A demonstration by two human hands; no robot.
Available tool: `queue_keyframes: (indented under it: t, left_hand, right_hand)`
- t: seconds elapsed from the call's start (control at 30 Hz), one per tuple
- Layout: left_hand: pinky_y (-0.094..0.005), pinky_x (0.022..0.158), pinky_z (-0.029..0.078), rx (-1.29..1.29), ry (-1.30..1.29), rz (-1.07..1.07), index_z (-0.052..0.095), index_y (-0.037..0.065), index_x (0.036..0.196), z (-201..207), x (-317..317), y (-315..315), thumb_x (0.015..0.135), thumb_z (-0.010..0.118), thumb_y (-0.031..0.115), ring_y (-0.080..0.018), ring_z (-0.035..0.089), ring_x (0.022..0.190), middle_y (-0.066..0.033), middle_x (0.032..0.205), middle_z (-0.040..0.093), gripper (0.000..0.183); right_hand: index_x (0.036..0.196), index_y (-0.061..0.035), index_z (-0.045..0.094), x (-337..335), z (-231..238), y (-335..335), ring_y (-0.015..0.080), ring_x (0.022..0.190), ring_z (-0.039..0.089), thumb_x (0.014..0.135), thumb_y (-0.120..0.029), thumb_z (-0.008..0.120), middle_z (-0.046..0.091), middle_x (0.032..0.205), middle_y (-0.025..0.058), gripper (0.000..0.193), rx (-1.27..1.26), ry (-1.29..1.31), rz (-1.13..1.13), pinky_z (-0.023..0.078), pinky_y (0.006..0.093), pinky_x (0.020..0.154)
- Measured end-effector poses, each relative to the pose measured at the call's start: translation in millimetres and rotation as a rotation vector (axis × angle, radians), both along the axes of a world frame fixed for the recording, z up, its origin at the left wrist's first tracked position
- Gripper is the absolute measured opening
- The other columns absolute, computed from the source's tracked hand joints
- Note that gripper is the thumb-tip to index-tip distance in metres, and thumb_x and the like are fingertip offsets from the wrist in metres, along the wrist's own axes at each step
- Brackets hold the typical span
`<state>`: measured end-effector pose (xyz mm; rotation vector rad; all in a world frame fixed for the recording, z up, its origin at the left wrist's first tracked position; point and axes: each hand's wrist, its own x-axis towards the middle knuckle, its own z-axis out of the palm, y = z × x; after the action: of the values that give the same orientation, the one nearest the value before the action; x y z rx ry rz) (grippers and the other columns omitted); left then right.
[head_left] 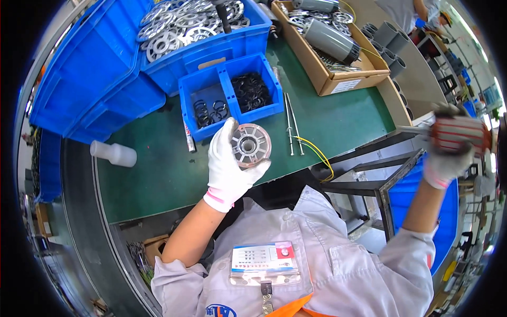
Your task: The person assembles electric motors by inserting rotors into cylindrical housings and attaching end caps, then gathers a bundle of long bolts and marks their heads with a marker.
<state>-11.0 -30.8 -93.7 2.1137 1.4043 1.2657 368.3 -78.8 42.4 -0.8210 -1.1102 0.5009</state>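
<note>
My left hand (pixel 226 168), in a white glove, is closed around the edge of a round metal end cover (pixel 260 143) with spokes and a hub at its centre. It is held above the green tabletop, close to the small blue bins. Out to the far right, past the table, my gloved right hand (pixel 448 162) grips a reddish-brown cylindrical part (pixel 458 133) with pale stripes. Motion blurs that part and the fingers, so its exact kind is unclear.
Small blue bins (pixel 231 113) hold dark rings and clips. Behind them, a large blue crate (pixel 208 53) is heaped with metal discs. A cardboard box (pixel 338 79) holds grey motor housings. Long bolts (pixel 290 127), a yellow-green wire (pixel 323 157), a marker (pixel 188 137) and a white plastic cylinder (pixel 113 154) lie on the table (pixel 153 182).
</note>
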Motion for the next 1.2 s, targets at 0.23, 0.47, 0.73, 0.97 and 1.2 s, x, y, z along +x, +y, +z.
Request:
queue_keyframes:
  t: [0.23,0.47,0.73,0.97,1.2]
  left_hand:
    - [-0.0436,0.090,0.043,-0.009,-0.118,0.015,0.038,-0.007,0.126,1,-3,4,0.051,0.081,0.023,-0.0370,0.054,0.102,-0.0215,0.112,0.055,0.092]
    - [-0.0451,0.086,0.046,0.008,-0.225,-0.080,0.030,-0.007,0.129,-4,-4,12,0.053,0.080,0.023,-0.0380,0.057,0.098,-0.0202,0.111,0.056,0.096]
    - [-0.0458,0.082,0.045,0.000,-0.196,-0.061,0.027,-0.008,0.130,-18,-3,16,0.053,0.076,0.022,-0.0398,0.057,0.093,-0.0202,0.107,0.057,0.096]
    - [-0.0449,0.088,0.045,0.009,-0.176,-0.081,0.025,-0.009,0.133,-20,-7,10,0.057,0.077,0.025,-0.0418,0.055,0.103,-0.0249,0.113,0.054,0.099]
    - [-0.0402,0.090,0.044,-0.059,-0.137,-0.030,0.023,0.000,0.138,-12,-5,7,0.054,0.081,0.026,-0.0345,0.056,0.105,-0.0189,0.119,0.052,0.105]
  right_hand:
    - [0.127,-0.0022,0.037,-208,-46,92,0.0282,0.103,0.057,0.072,-0.036,0.076,0.056,0.109,0.0159,0.075,-0.128,-0.152,0.792,0.047,0.0431,0.089]
    - [0.114,0.0003,0.050,-247,-63,88,0.0148,0.093,0.058,0.055,-0.010,0.082,0.060,0.105,0.0079,0.068,-0.459,-0.034,0.854,0.048,0.0307,0.085]
    - [0.115,-0.0003,0.049,-246,-81,92,0.0162,0.093,0.059,0.054,-0.014,0.083,0.061,0.102,0.0080,0.071,-0.454,-0.309,0.774,0.046,0.0312,0.086]
    - [0.094,-0.0024,0.060,-254,-82,94,0.0258,0.073,0.062,0.050,-0.022,0.081,0.064,0.085,0.0119,0.053,-0.144,-0.450,0.547,0.049,0.0311,0.072]
    - [0.091,0.0004,0.059,-257,-94,98,0.0281,0.064,0.062,0.050,-0.024,0.079,0.063,0.075,0.0146,0.051,-0.082,-0.352,0.564,0.050,0.0316,0.065]
